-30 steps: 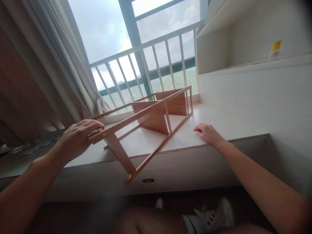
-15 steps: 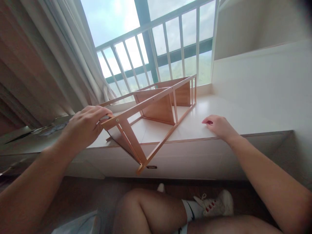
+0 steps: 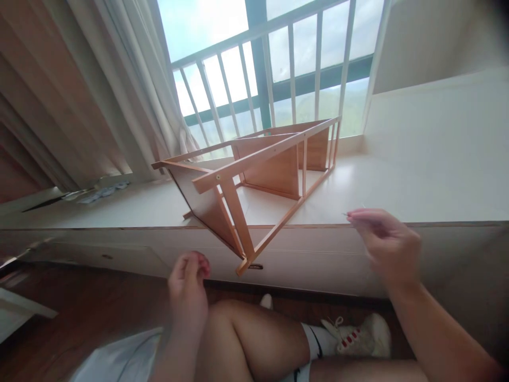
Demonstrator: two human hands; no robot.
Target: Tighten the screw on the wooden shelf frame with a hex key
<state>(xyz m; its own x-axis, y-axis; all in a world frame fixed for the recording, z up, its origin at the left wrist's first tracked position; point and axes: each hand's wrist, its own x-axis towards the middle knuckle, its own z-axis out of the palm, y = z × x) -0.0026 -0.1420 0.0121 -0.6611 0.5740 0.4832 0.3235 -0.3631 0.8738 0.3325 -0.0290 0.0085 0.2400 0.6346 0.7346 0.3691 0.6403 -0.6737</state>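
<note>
A wooden shelf frame [image 3: 260,175] lies on its side on the white window ledge [image 3: 397,196], and its near corner hangs out over the ledge's front edge. My left hand [image 3: 189,284] is low beside my knee, below that corner and clear of the wood. Its fingers are bunched together and I see nothing in them. My right hand [image 3: 384,239] hovers at the ledge's front edge, right of the frame. Its thumb and fingers pinch a small thin piece [image 3: 345,214] that barely sticks out, slightly blurred.
A window with a white railing [image 3: 290,58] stands behind the ledge, with curtains [image 3: 119,90] to the left and a white cabinet wall [image 3: 437,122] to the right. Drawer fronts [image 3: 310,260] run under the ledge. My bare knee [image 3: 246,339] and a white shoe [image 3: 360,334] are below.
My left hand has let go of the frame's near corner and dropped down to my knee. My right hand has lifted off the ledge with fingers pinched. The view has tilted downward.
</note>
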